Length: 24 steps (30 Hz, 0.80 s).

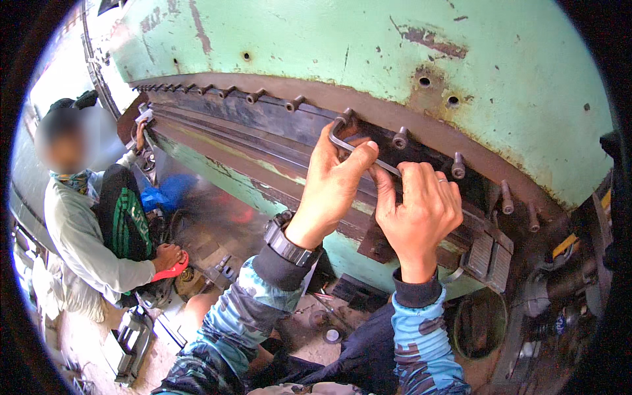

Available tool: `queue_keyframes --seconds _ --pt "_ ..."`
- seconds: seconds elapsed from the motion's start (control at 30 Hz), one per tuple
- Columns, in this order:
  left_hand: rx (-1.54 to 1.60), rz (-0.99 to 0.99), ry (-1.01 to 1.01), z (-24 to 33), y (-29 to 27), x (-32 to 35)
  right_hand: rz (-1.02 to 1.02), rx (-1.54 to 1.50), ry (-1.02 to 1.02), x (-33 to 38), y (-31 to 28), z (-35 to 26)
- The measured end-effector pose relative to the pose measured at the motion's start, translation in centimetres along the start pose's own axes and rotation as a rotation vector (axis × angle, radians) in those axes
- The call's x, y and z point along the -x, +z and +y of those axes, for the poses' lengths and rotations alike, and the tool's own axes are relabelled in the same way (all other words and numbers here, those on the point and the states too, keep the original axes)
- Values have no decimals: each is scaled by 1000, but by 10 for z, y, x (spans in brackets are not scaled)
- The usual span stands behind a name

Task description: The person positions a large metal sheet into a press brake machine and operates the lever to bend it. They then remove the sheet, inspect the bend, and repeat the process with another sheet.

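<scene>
An L-shaped hex key [337,139] has its short end at a socket head bolt [347,114] in the long row along the machine's steel edge. Near the bend, my left hand [332,174] is closed round the key, with the thumb against its long arm. My right hand [421,207] grips the far end of that long arm, fingers curled over it. To the right, more bolts [399,137] stick out of the edge, past my right hand. Whether the key's tip is fully seated in the bolt cannot be made out.
A big green machine panel [316,46] with rust patches rises ahead. At left a co-worker [92,224] sits low, one hand up at the rail's far end. Tools and a metal clamp-like part [133,342] lie on the floor. A round container [480,322] stands below right.
</scene>
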<state>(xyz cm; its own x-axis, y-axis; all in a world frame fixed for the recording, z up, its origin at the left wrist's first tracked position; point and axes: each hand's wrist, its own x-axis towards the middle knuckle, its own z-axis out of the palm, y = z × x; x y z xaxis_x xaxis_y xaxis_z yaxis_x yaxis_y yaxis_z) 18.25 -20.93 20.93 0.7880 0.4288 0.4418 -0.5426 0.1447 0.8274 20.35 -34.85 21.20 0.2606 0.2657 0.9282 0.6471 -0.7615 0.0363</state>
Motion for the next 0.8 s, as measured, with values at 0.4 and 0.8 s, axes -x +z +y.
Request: queue_keyframes --seconds 0.4,0.8 --pt "-308 21 64 10 -17 -3 25 -230 102 25 12 -7" --pt "-178 149 -115 15 -19 -6 -181 -411 -27 10 -7 11"
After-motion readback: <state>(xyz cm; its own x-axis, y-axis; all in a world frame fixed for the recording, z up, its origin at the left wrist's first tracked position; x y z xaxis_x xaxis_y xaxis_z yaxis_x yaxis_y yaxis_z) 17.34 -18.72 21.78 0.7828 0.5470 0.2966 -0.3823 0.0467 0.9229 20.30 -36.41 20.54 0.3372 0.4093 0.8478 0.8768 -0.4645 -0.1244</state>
